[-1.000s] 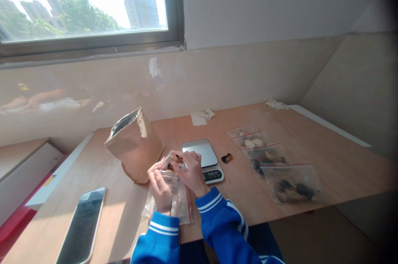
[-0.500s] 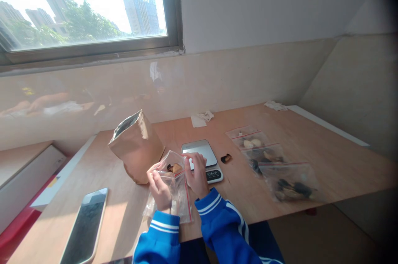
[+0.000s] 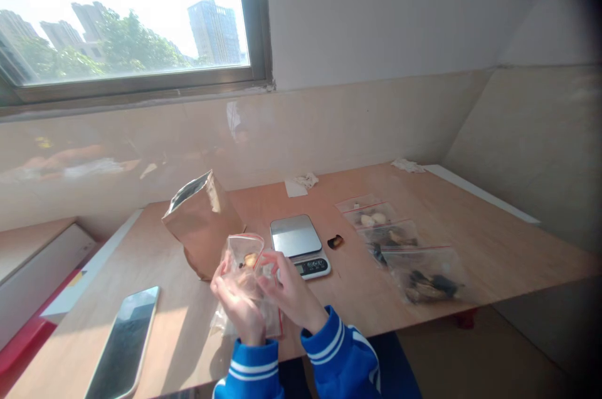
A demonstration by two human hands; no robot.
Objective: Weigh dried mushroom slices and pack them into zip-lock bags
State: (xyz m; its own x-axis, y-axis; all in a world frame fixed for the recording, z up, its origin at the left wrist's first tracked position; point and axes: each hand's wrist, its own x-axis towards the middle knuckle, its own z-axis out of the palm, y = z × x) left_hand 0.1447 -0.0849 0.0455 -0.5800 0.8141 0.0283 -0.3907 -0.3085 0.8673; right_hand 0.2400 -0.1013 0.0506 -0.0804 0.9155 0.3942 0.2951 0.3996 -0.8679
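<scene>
My left hand (image 3: pixel 239 306) is curled around a clear zip bag (image 3: pixel 239 247) with a red seal line, holding it up above the table's front edge. Inside the bag's upper part lie a tan piece and a small dark bit. My right hand (image 3: pixel 289 291) is at the bag's right side, its thumb and fingers closed at the bag's edge. More clear plastic (image 3: pixel 273 317) with a red strip hangs below the hands. Just behind my right hand sits a kitchen scale (image 3: pixel 295 236) with a bare silver plate; a dark brown piece (image 3: pixel 335 242) lies to its right.
A standing brown paper bag (image 3: pixel 207 223) is left of the scale. At front left lies a phone (image 3: pixel 123 342). Several filled zip bags (image 3: pixel 423 273) overlap on the right of the table (image 3: pixel 357 298). Crumpled tissue (image 3: pixel 306 180) and white paper lie near the wall.
My left hand has turned and now cups the bag from below. My right hand has come lower along the bag's side. The bag's opening looks rounder, and the view has shifted slightly.
</scene>
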